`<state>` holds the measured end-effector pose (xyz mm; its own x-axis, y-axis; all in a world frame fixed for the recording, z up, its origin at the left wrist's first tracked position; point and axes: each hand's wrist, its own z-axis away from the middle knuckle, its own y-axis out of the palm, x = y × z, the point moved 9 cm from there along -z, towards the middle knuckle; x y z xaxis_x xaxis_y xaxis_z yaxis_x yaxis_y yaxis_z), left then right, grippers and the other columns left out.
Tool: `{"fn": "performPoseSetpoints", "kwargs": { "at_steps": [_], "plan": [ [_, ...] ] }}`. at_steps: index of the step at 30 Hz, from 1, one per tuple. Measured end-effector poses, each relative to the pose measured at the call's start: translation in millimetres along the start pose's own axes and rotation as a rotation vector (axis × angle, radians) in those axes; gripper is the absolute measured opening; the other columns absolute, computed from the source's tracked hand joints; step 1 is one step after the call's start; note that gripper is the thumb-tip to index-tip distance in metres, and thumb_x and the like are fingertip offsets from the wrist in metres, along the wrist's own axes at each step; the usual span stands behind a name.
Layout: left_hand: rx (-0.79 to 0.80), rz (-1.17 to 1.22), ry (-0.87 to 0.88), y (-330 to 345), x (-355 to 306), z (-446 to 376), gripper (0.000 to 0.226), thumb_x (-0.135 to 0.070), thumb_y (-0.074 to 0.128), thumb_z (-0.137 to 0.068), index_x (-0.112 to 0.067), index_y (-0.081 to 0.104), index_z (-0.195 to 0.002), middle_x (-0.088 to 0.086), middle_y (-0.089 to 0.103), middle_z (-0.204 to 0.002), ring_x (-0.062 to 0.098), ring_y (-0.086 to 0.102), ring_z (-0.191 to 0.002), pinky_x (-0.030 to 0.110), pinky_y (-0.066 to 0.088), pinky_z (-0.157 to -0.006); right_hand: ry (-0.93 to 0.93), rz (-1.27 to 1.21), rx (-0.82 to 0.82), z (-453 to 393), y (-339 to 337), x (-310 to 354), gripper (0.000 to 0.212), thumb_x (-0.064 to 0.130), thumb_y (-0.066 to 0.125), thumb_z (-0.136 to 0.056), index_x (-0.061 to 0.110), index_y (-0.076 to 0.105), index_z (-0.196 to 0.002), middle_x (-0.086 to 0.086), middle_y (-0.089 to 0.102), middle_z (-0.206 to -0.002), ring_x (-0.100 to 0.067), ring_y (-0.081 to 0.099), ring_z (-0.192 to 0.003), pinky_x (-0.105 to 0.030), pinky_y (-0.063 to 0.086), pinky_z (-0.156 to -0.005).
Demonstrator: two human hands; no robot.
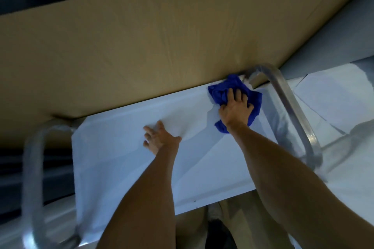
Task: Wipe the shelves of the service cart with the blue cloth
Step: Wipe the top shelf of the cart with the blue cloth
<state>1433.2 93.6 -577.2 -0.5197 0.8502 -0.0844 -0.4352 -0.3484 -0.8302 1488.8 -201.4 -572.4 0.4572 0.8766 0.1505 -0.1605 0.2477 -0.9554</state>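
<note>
The blue cloth (234, 97) lies bunched on the white top shelf (121, 157) of the service cart, and in the head view I see my right hand (235, 110) on top of it, fingers spread and bent down into the folds, pressing it against the shelf. Cloth shows on every side of that hand: a fold past the fingertips toward the far corner, a wider flap to its right, a small tail below the wrist. Just beyond the hand a curved metal handle (291, 111) rises from the shelf's far right corner and runs back along the right edge. My left hand (159, 137) lies to the left of the right one, apart from the cloth, flat on the shelf with fingers straight and spread, holding nothing. Further left of it a second metal handle (32, 168), wrapped in clear film, arches over the shelf's left end. Beyond both hands a tan panel (162, 46) meets the shelf's far edge.
</note>
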Motion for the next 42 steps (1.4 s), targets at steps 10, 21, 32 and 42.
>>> {"fn": "performPoseSetpoints", "kwargs": {
  "at_steps": [10, 21, 32, 42],
  "plan": [
    [-0.524, -0.158, -0.097, -166, 173, -1, 0.078, -0.006, 0.058, -0.081, -0.013, 0.024, -0.151, 0.029, -0.004, -0.160, 0.042, -0.006, -0.149, 0.056, 0.009, -0.117, -0.182, 0.037, 0.224, 141, 55, 179, 0.082, 0.039, 0.055, -0.092, 0.019, 0.008, -0.157, -0.012, 0.015, -0.160, -0.036, 0.016, -0.144, -0.055, 0.030, -0.109],
    [-0.443, 0.128, -0.220, -201, 384, -17, 0.039, -0.043, 0.034, -0.104, -0.008, 0.048, -0.112, 0.021, 0.068, -0.101, 0.040, 0.064, -0.094, 0.041, 0.045, -0.073, -0.471, 0.117, 0.252, 263, 111, 375, 0.087, 0.042, 0.061, -0.089, 0.014, 0.013, -0.156, -0.017, 0.022, -0.157, -0.040, 0.025, -0.139, -0.052, 0.034, -0.108],
    [-0.419, 0.188, -0.227, -197, 387, -36, 0.033, -0.043, 0.027, -0.104, -0.013, 0.041, -0.108, 0.014, 0.067, -0.100, 0.034, 0.065, -0.086, 0.039, 0.039, -0.065, -0.811, 0.030, 0.330, 370, 170, 503, 0.060, 0.044, 0.045, -0.095, 0.029, 0.030, -0.151, -0.007, 0.028, -0.158, -0.029, 0.021, -0.146, -0.048, 0.023, -0.116],
    [-0.511, 0.112, -0.202, -191, 373, -30, 0.036, -0.037, 0.028, -0.106, -0.006, 0.041, -0.121, 0.021, 0.060, -0.111, 0.040, 0.063, -0.087, 0.043, 0.038, -0.064, -0.519, -0.128, 0.133, 333, 145, 393, 0.064, 0.021, 0.056, -0.091, 0.031, 0.036, -0.151, -0.009, 0.036, -0.153, -0.029, 0.026, -0.144, -0.051, 0.011, -0.120]
  ]
}}
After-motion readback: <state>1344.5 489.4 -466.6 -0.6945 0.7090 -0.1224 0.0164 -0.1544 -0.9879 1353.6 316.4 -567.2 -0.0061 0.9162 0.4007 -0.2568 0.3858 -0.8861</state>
